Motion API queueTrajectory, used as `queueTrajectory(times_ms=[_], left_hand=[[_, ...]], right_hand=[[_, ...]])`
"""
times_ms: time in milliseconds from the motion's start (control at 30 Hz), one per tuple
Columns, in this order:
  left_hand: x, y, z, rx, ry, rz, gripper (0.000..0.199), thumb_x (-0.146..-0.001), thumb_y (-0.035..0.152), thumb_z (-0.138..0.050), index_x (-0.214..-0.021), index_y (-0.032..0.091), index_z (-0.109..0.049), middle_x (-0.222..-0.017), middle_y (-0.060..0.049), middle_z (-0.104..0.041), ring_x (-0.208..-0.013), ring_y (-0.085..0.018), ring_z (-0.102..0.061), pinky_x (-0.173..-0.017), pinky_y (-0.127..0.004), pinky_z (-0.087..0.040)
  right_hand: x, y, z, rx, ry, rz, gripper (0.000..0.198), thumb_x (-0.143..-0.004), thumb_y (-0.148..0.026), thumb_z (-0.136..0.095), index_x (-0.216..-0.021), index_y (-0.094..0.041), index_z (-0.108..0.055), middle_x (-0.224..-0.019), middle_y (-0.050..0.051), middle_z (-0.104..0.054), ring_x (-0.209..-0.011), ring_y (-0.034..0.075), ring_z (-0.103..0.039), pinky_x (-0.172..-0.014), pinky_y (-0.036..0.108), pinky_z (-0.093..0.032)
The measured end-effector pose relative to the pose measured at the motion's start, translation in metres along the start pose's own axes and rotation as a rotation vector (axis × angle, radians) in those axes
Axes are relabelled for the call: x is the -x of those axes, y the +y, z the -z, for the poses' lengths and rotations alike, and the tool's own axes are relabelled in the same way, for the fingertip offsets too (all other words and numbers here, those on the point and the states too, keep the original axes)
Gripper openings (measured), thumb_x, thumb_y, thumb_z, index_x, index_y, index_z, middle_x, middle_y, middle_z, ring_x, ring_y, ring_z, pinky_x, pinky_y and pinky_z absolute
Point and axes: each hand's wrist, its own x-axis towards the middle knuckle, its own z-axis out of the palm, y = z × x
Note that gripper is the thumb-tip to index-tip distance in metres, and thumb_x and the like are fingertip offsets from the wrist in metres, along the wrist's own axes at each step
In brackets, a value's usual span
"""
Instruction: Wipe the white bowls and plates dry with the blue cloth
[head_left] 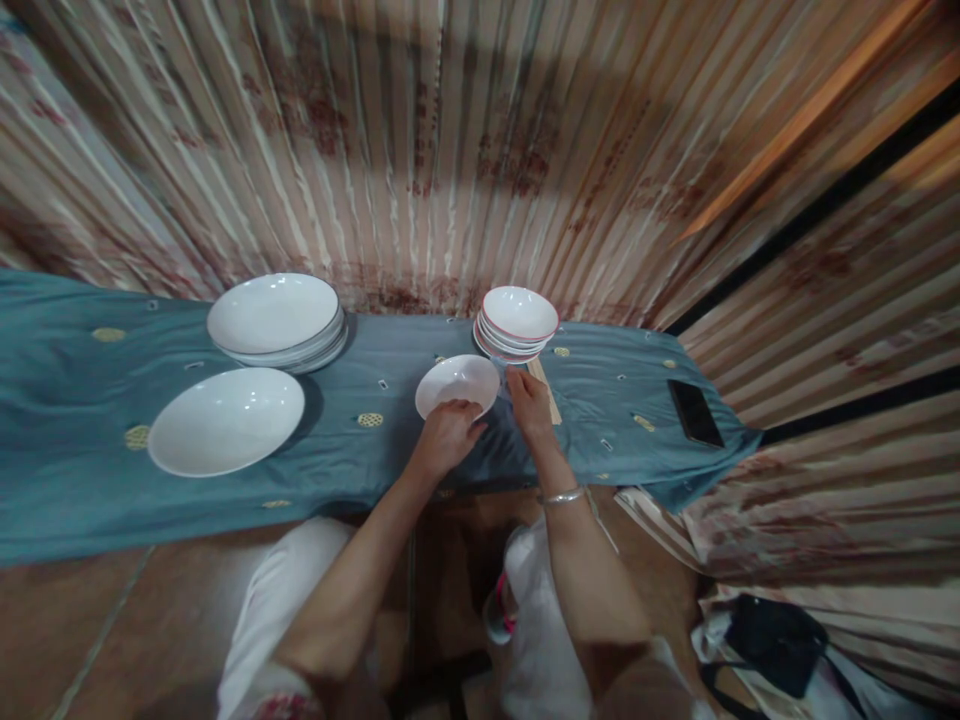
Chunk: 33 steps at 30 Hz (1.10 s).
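A small white bowl (450, 378) stands on the cloth in front of me and looks slightly tilted. My left hand (450, 432) is closed on its near rim, with fingers reaching inside. Just right of the bowl, my right hand (529, 400) is closed in a pinch; a pale bluish bit shows at its fingertips, too small to name. Light wooden sticks, perhaps chopsticks (547, 392), lie partly behind that hand. Beyond it sits a stack of small white bowls (519, 318) with reddish rims.
At the left are a stack of large dark-rimmed white dishes (276, 312) and a single large white bowl (229, 425). A black phone (695, 412) lies at the right end of the blue cloth (360, 470). Pleated curtains (465, 150) hang behind; a dark bag (776, 640) is low at right.
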Motion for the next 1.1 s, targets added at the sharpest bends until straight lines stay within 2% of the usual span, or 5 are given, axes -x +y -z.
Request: queueTrajectory(times_ms=[300,500,667,833,1100], left_hand=[[-0.001,0.009,-0.015,0.089,-0.001,-0.121,0.023,-0.089,0.016,-0.061,-0.109,0.014,-0.072,-0.116,-0.016,-0.074,-0.113,-0.030,-0.068,-0.105,-0.046,-0.048],[0.009,-0.013,-0.023,0.206,0.405,0.001,0.102,-0.075,0.042,-0.080,-0.157,0.013,-0.027,-0.163,-0.025,-0.031,-0.155,-0.039,-0.020,-0.123,-0.062,-0.012],[0.016,-0.036,-0.046,0.480,0.489,0.252,0.140,-0.054,0.062,-0.088,-0.161,0.013,-0.010,-0.166,-0.030,-0.017,-0.155,-0.046,-0.009,-0.122,-0.066,-0.010],[0.016,-0.045,-0.064,0.816,0.450,0.349,0.146,-0.047,0.054,-0.093,-0.160,0.016,-0.010,-0.166,-0.027,-0.020,-0.153,-0.044,-0.019,-0.124,-0.060,-0.014],[0.015,-0.041,-0.057,0.910,0.371,0.406,0.133,-0.048,0.038,-0.095,-0.157,0.020,-0.021,-0.161,-0.021,-0.034,-0.152,-0.040,-0.024,-0.124,-0.058,-0.016]], right_hand=[[0.006,0.002,0.015,0.551,-0.103,-0.059,0.024,-0.088,-0.023,-0.052,-0.098,-0.019,-0.074,-0.082,0.005,-0.074,-0.075,0.019,-0.064,-0.069,0.026,-0.042],[0.008,0.006,0.015,0.693,-0.179,-0.015,0.032,-0.099,-0.025,-0.042,-0.099,-0.016,-0.073,-0.093,0.012,-0.077,-0.086,0.022,-0.070,-0.074,0.028,-0.046],[0.008,0.013,0.007,0.739,-0.123,0.105,0.033,-0.097,-0.014,-0.040,-0.111,-0.011,-0.069,-0.109,0.018,-0.074,-0.102,0.023,-0.068,-0.091,0.032,-0.049],[0.005,0.020,0.002,0.818,-0.136,0.224,0.030,-0.094,-0.012,-0.042,-0.110,-0.011,-0.068,-0.106,0.019,-0.073,-0.102,0.026,-0.066,-0.094,0.040,-0.050],[-0.022,0.015,-0.013,0.761,-0.255,0.280,0.029,-0.091,-0.009,-0.045,-0.101,-0.010,-0.072,-0.099,0.025,-0.072,-0.106,0.035,-0.064,-0.100,0.053,-0.044]])
